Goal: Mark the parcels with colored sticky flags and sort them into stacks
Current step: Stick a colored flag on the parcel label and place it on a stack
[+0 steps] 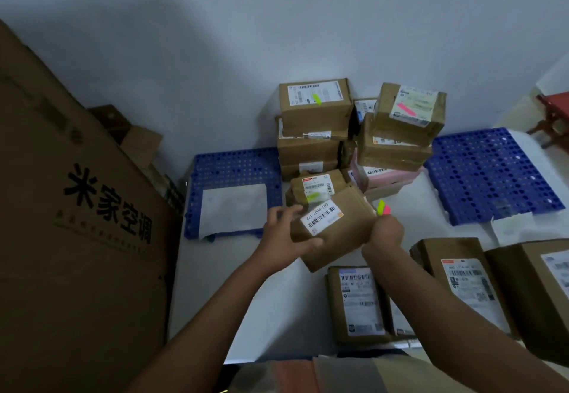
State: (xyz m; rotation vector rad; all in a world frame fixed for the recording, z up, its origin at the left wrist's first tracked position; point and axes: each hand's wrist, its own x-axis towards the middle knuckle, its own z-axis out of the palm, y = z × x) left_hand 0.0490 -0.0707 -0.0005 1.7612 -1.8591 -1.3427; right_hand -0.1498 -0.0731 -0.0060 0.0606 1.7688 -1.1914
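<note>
The left hand grips the near-left corner of a brown parcel held in the air, thumb across its top beside the white label. The right hand clasps the parcel's right edge while pinching the sticky flags, green and pink, which jut above the fist. The parcel hangs just in front of the green-flagged stack, with the pink-flagged stack to that stack's right. To flag it well, the person would likely steady the parcel with the left hand, free one flag, and press it flat on the label, clear of the barcode. Unmarked parcels lie nearer the person.
</note>
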